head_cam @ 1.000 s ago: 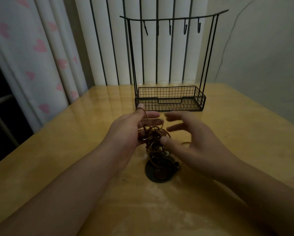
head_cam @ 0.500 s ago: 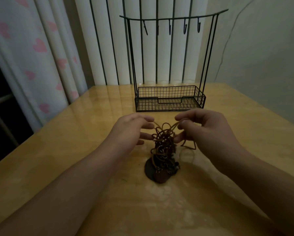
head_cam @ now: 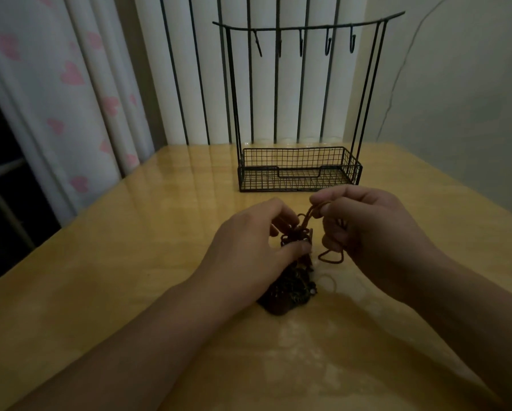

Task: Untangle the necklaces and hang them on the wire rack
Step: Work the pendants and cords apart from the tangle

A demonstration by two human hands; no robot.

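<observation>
One tangle of necklaces (head_cam: 296, 262), resting on the desk (head_cam: 130, 262) in front of the wire rack (head_cam: 299, 170). Half a second ago we spread its loops; now our left hand (head_cam: 248, 250) pinches the knot down while our right hand (head_cam: 367, 223) pinches one brown cord (head_cam: 309, 216) and draws it upward (hooks bare). Untangling barely begun.

A room in a home is suggested — a glossy yellow wooden worktop (head_cam: 130, 262) is set against a window hung with white curtains printed with pink hearts (head_cam: 71, 84) (a plainer pleated panel (head_cam: 290, 84) is seen behind). A plain painted wall (head_cam: 456, 99) — dimly lit — is seen at the right.
</observation>
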